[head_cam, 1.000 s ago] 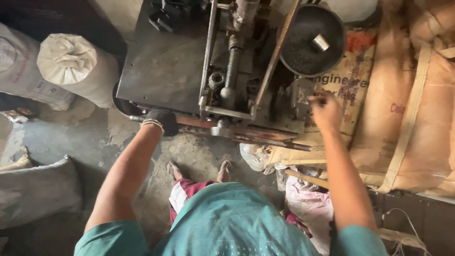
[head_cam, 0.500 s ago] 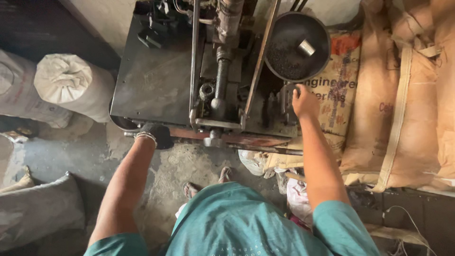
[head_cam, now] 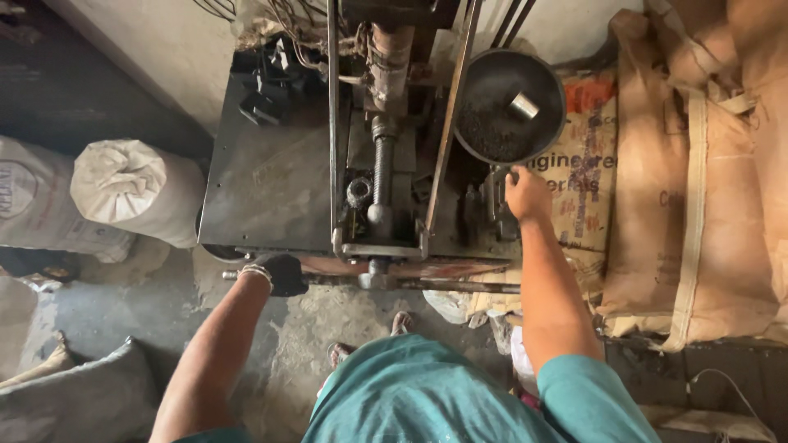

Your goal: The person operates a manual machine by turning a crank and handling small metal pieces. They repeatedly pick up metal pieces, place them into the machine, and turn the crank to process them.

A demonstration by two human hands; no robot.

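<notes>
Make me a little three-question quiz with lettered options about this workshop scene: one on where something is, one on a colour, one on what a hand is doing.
1. Where is the round black metal bowl of dark powder?
A. on the floor by the feet
B. up at the right of the grey metal press machine
C. on the white tied sack

2. What colour is the person's shirt?
A. red
B. yellow
C. teal

3. What is the left hand doing?
A. gripping the long rusty horizontal bar
B. hanging free
C. reaching into the bowl

Answers: 1 B, the bowl sits just above the right hand, beside the machine's upright frame. 2 C, the cloth at the bottom edge is teal. 3 A, the dark-gloved fingers are wrapped around the bar's left end.
</notes>
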